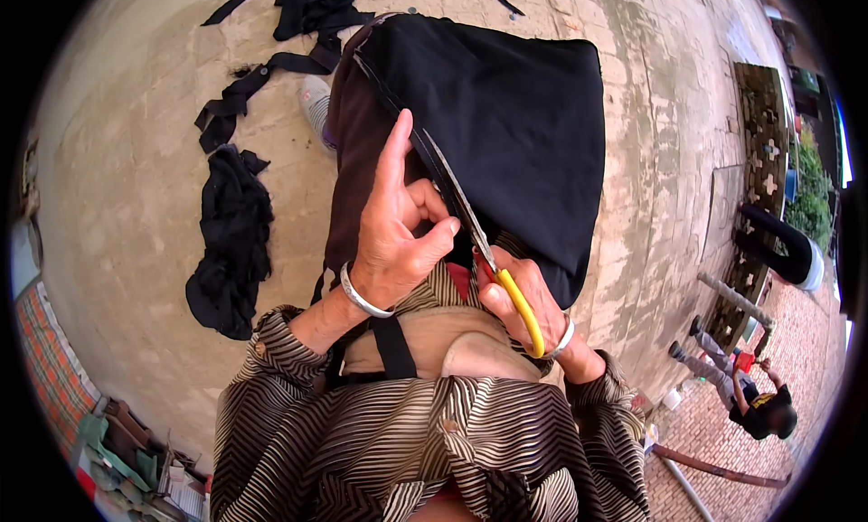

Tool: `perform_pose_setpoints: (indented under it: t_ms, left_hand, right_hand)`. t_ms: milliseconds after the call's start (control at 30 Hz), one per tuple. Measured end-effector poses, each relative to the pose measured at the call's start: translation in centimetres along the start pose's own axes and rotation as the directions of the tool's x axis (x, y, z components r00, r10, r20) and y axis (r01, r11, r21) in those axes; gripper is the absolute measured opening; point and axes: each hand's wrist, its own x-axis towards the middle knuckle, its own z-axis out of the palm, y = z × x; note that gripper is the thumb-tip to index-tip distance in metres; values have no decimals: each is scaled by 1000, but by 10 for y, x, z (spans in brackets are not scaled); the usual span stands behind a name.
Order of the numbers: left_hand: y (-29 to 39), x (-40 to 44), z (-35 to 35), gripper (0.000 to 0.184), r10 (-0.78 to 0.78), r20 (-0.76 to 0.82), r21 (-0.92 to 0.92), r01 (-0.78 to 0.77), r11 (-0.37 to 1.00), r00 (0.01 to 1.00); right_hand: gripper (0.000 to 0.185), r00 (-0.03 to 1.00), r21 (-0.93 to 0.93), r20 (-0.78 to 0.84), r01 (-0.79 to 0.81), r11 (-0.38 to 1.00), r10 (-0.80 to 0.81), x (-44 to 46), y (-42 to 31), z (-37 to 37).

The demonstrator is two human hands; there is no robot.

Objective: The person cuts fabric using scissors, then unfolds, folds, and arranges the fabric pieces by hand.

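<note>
My right hand (520,296) is closed around a pair of scissors (515,298) with yellow handles. Their long dark blades point up and away and look nearly together. My left hand (398,224) is beside the blades, index finger stretched out over the cloth's edge and thumb apart; the middle finger is bent and the other fingers are partly hidden. I cannot see any cloth pinched in it. A large black cloth (506,115) lies over my lap and knees, with a dark brown part (348,188) along its left side. Each wrist wears a silver bangle.
Black cloth scraps (231,242) and strips (240,93) lie on the concrete ground at left. A shoe (316,102) shows beside the cloth. At right, a person (759,409) in dark clothing is on brick paving near a low wall (764,133). A plaid cloth (54,359) is at far left.
</note>
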Motion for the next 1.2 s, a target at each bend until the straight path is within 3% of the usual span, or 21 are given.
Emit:
perform_pose_setpoints:
  t_ms: [200,267,300,400,667,767,867,933,1033,1200]
  left_hand:
    - [4,3,-7,91,-43,34,-18,44,999,999]
    - [10,9,-10,79,-96,12,11,95,995,995]
    - [12,14,-9,70,-30,-12,3,30,1000,999]
    - [16,21,-10,67,-63,-47,17,63,998,997]
    - [12,22,-13,71,-54,-84,44,58,997,995]
    - [13,21,-14,72,-54,-86,40,58,998,995]
    - [14,21,-13,74,-43,-80,40,47,998,996]
    - [16,21,-9,77,-30,-66,-46,26,999,997]
    - [15,21,-11,80,-32,-54,-36,30,999,998]
    - [17,21,-9,82,2,-60,-50,-5,999,998]
  right_hand:
    - [52,1000,43,-13,-23,999,23,-1,-3,0]
    - [50,999,50,-28,-37,998,38,-1,-4,0]
    - [49,998,23,-35,-42,999,43,0,-4,-1]
    - [48,998,-11,-47,-44,999,44,1,-6,-1]
    - [54,999,-91,-40,-21,996,17,1,6,1]
    - [57,999,-100,31,-37,994,40,1,5,-2]
    - [61,989,31,138,-51,998,46,3,4,-8]
    - [64,985,15,172,-28,999,25,5,5,-10]
    - [62,995,93,97,-13,996,4,8,3,-5]
    - [61,995,45,97,-18,999,14,13,4,-3]
